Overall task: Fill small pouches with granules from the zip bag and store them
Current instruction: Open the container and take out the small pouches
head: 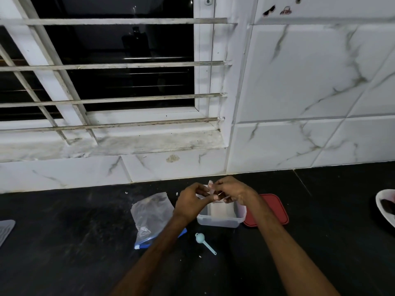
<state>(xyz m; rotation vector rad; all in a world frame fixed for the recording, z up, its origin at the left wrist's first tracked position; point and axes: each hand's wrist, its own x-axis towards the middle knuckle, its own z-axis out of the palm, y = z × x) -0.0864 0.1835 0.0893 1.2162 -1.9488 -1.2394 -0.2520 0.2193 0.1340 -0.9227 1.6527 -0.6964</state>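
Observation:
Both hands meet above the far end of a clear plastic container on the black counter. My left hand and my right hand pinch a small clear pouch between their fingertips. Pale pouches lie inside the container. The clear zip bag with a blue strip lies crumpled to the left, partly under my left forearm. A light blue scoop rests on the counter in front of the container.
A red lid lies just right of the container. A white dish sits at the right edge and a grey ribbed object at the left edge. A marble-tiled wall and barred window stand behind the counter.

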